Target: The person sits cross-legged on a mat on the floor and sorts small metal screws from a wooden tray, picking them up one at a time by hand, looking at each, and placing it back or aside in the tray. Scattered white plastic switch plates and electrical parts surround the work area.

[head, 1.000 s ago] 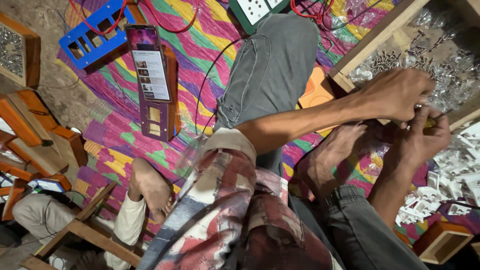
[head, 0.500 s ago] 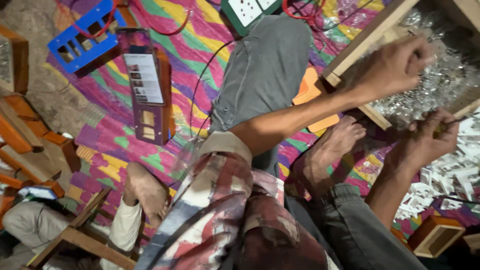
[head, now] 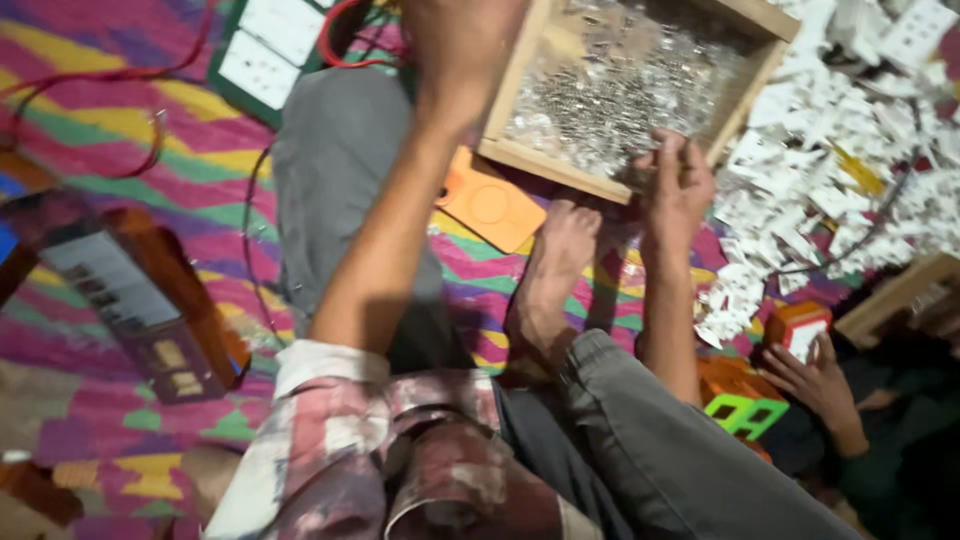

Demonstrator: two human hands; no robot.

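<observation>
A wooden tray (head: 560, 165) filled with small shiny metal parts lies on the striped mat ahead of my knees. My left hand (head: 462, 45) reaches up over the tray's left rim, and the frame's top edge cuts off its fingers. My right hand (head: 675, 185) rests at the tray's near rim with its fingers curled together. Blur hides whether anything small sits between them. My bare foot (head: 550, 270) lies just below the tray, between both arms.
A heap of white plastic parts (head: 830, 190) spreads to the right of the tray. Another person's hand (head: 815, 375) sits by small orange and green boxes (head: 745, 400). An orange flat piece (head: 490, 205), a white switch panel (head: 270, 50), a red wire (head: 335, 35) and a brown box (head: 140, 300) lie to the left.
The view has swung right and closer to the tray. My left hand rose over the tray's left rim. My right hand moved up to the near rim.
</observation>
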